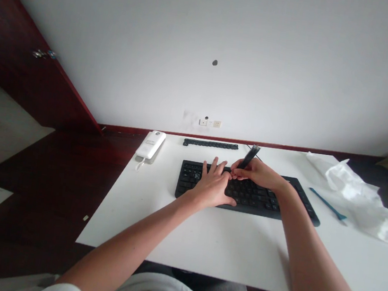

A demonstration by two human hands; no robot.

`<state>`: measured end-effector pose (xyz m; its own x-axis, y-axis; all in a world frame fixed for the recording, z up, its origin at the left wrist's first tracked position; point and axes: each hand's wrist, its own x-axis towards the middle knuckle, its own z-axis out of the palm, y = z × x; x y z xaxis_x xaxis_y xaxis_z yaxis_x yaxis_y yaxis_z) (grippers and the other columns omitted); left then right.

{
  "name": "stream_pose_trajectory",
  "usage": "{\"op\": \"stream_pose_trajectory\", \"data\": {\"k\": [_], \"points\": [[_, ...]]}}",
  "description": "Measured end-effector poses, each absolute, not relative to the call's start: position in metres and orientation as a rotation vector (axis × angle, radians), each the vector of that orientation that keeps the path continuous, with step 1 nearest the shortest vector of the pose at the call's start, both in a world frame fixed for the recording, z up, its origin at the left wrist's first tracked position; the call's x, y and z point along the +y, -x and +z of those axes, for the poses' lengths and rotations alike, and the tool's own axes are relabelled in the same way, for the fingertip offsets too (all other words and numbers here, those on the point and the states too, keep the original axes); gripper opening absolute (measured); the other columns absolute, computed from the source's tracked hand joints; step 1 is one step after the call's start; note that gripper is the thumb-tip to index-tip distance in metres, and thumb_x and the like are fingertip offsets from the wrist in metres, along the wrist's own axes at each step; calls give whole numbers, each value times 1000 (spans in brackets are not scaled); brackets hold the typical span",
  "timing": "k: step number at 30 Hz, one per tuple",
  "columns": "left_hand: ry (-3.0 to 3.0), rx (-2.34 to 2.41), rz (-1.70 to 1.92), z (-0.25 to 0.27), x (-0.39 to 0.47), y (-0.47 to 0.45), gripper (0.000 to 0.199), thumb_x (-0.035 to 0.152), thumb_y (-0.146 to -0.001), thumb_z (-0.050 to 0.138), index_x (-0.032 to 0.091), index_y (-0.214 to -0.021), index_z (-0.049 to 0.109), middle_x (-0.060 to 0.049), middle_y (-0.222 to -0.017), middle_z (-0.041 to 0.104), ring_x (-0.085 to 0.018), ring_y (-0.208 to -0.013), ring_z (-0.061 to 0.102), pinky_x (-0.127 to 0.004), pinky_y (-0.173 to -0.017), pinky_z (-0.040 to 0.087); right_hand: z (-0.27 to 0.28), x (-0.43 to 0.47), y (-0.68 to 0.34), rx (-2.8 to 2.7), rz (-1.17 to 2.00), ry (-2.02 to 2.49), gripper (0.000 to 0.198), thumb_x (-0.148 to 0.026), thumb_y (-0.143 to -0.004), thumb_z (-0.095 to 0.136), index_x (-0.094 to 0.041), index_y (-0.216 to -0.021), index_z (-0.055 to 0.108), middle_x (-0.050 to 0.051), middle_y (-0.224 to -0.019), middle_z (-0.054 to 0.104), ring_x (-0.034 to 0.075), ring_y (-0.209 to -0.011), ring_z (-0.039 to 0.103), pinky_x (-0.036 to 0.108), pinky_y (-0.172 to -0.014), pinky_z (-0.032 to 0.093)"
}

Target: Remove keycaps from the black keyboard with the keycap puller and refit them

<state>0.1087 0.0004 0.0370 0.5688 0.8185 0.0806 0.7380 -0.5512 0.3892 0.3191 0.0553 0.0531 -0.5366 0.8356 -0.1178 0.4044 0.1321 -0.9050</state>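
"What's in front of you?"
"A long black keyboard [253, 198], lying flat on the white table [203, 237], its length running left to right. Near its left end a pale-edged square shows among the dark keys; part of its middle is hidden from me."
"And what are you gripping?"
"A slim black tool [249, 156], slanted at the keyboard's far side, its lighter upper end leaning right. My grasp covers its lower tip."

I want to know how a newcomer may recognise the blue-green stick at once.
On the white table, find the long black keyboard. Just off its right end, beside the crumpled white material, lies a thin blue-green stick with a flared near end. Its colour sets it apart: these neighbours are black and white.
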Motion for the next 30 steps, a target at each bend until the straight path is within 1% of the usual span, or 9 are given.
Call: {"op": "stream_pose_trajectory", "data": {"k": [5, 10, 14, 21, 26, 30], "points": [[-2573, 1301, 407, 32, -2, -106, 73, 62, -73, 82, 16, -126, 62, -19, -167, 30, -45, -158, 8, -76, -121, 13, 51, 57, -322, -1944, 1402, 1249, 39, -54, -81, 77, -18, -97, 76, 8, -92, 77, 25, -91, 71, 37, -81, 58], [-2556, 1269, 405, 30, 2, -106, 71, 61, -73, 83, 17, -124, 61, -19, -162, 37, -45, -158, 12, -76, -121, 15, 50, 56, -322, -1915, 1414, 1217, 40, -52, -80, 79, -17, -98, 75, 7, -91, 75, 22, -87, 70, 36, -81, 58], [-2524, 1234, 383, 31, 4, -108, 66, 56, -75, 84, 18, -124, 59, -20, -158, 40, -44, -158, 11, -75, -122, 16, 48, 56, -321, -1906, 1422, 1208, 40, -51, -78, 80, -17, -97, 75, 6, -88, 75, 21, -84, 70, 37, -81, 58], [-2520, 1222, 364, 33, 2, -109, 65, 52, -77, 83, 17, -124, 57, -20, -156, 40, -44, -158, 12, -75, -122, 17, 48, 56, -318, -1947, 1398, 1188, 35, -47, -81, 77, -16, -96, 75, 5, -85, 75, 18, -74, 66, 34, -72, 56], [-2561, 1254, 400, 31, -3, -107, 69, 53, -78, 82, 17, -131, 57, -19, -156, 41, -45, -157, 14, -76, -121, 18, 47, 57, -317, -1979, 1344, 1194, 27, -41, -82, 76, -17, -95, 75, 5, -81, 74, 19, -72, 66, 34, -70, 56], [-2655, 1303, 449, 33, -13, -107, 66, 54, -81, 79, 24, -137, 58, -13, -162, 36, -44, -157, 15, -75, -123, 12, 44, 58, -319, -2002, 1331, 1199, 29, -40, -81, 76, -18, -99, 75, 4, -82, 74, 20, -74, 67, 35, -71, 57]]}}
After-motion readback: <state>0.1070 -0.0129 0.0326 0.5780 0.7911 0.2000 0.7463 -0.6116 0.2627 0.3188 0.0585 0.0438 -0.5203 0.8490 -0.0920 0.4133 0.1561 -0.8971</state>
